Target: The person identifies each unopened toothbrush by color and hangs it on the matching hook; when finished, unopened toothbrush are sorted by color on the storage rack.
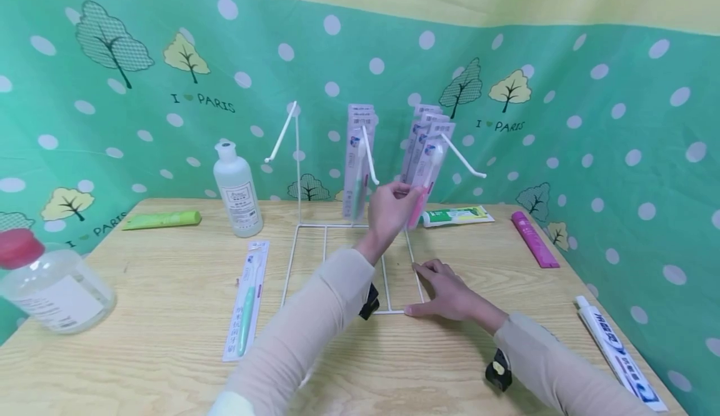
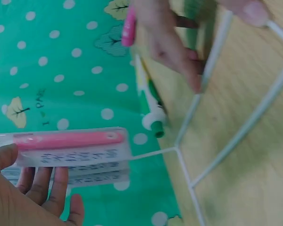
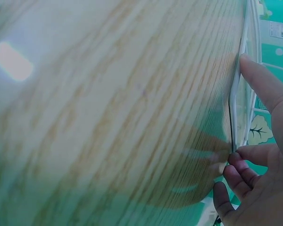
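My left hand (image 1: pixel 390 213) pinches the lower end of a packaged pink toothbrush (image 2: pixel 68 140) between thumb and fingers. That pack is the front one of several on the right hook of a white wire display rack (image 1: pixel 388 278). Several more toothbrush packs (image 1: pixel 358 166), a green-handled one in front, hang on the middle hook; the left hook (image 1: pixel 281 132) is bare. With thumb and forefinger spread across the front right corner of the rack's base, my right hand (image 1: pixel 447 291) holds the wire. Its other fingers (image 3: pixel 238 181) are curled beside the wire in the right wrist view.
A packaged green toothbrush (image 1: pixel 246 300) lies left of the rack. Beyond it stand a clear bottle (image 1: pixel 239 194) and a red-capped bottle (image 1: pixel 56 288). Tubes lie around: lime green (image 1: pixel 163 219), green-and-white (image 1: pixel 458 216), magenta (image 1: pixel 534 239), white-and-blue (image 1: pixel 619 353). A patterned curtain backs the table.
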Demonstrator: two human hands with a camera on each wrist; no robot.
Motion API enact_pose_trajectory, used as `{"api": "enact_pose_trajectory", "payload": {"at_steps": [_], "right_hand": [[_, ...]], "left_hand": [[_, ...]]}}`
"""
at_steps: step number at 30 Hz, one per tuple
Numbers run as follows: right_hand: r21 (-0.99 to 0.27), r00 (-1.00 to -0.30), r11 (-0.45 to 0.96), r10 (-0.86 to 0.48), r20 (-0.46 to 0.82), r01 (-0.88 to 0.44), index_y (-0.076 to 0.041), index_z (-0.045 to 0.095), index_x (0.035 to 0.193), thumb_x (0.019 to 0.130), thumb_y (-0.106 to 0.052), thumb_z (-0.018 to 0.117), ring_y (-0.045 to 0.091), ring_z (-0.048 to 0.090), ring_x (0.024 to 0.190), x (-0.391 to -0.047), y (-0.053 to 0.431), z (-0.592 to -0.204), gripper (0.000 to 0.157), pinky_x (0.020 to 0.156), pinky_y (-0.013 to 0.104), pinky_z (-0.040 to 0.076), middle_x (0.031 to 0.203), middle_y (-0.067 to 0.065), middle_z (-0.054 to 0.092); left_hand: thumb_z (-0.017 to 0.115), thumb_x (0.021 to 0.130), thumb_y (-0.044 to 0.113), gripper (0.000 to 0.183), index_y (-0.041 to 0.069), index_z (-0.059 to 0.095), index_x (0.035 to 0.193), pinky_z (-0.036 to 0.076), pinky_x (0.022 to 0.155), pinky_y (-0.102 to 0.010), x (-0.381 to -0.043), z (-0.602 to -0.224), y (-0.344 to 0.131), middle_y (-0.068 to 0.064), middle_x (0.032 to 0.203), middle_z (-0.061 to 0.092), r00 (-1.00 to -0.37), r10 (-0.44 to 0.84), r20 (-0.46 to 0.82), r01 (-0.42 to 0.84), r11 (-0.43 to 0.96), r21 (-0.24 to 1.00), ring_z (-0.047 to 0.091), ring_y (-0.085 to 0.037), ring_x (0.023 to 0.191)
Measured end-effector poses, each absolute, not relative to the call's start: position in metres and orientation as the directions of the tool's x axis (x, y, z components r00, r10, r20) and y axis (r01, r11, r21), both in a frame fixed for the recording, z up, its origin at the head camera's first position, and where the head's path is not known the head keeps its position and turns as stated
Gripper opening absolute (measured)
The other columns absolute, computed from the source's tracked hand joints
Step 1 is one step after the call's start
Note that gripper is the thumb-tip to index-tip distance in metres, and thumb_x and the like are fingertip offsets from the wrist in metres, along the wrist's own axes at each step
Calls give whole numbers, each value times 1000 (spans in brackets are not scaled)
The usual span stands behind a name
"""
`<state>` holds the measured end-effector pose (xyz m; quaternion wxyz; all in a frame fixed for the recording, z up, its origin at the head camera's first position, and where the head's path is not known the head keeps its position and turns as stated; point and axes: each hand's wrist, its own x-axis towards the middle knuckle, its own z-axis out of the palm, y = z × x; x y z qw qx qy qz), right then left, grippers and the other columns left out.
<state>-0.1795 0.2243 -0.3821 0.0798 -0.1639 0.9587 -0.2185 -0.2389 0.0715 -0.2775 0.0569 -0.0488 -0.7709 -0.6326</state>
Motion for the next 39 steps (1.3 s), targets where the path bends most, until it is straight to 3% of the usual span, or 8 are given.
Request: {"api": "enact_pose_trajectory", "payload": {"at_steps": [5, 11, 25, 39], "right_hand": [[-446, -934, 854, -342, -98, -266, -10, 33, 141, 66, -59, 70, 28, 36, 118, -180, 224, -383, 97, 97, 48, 34, 130, 10, 37], [-450, -935, 855, -337, -108, -257, -10, 33, 141, 66, -60, 70, 29, 36, 118, -180, 224, -383, 98, 97, 48, 34, 130, 10, 37], [-460, -933, 850, -343, -112, -257, -9, 32, 141, 66, -59, 70, 28, 35, 118, -180, 224, -383, 98, 97, 47, 35, 129, 10, 36], [-472, -930, 841, -351, -107, -263, -8, 31, 142, 66, -58, 70, 30, 35, 118, -180, 224, -382, 98, 97, 50, 34, 130, 11, 36]], "left_hand": [[64, 84, 32, 25, 12, 66, 99, 50, 57, -25, -235, -292, 61, -2, 85, 66, -985, 7, 170, 164, 307, 937, 61, -14, 72], [62, 85, 36, 27, 16, 63, 103, 50, 64, -26, -222, -297, 36, 0, 93, 66, -981, 72, 178, 191, 454, 870, 61, -13, 82], [65, 82, 34, 34, 15, 60, 110, 51, 77, -35, -179, -305, -67, -1, 102, 64, -981, 99, 169, 196, 536, 821, 59, -18, 93], [54, 88, 46, 61, 2, 45, 128, 44, 86, -48, -159, -343, -175, -21, 121, 52, -999, -47, 11, -24, 687, 726, 49, -36, 109]]}}
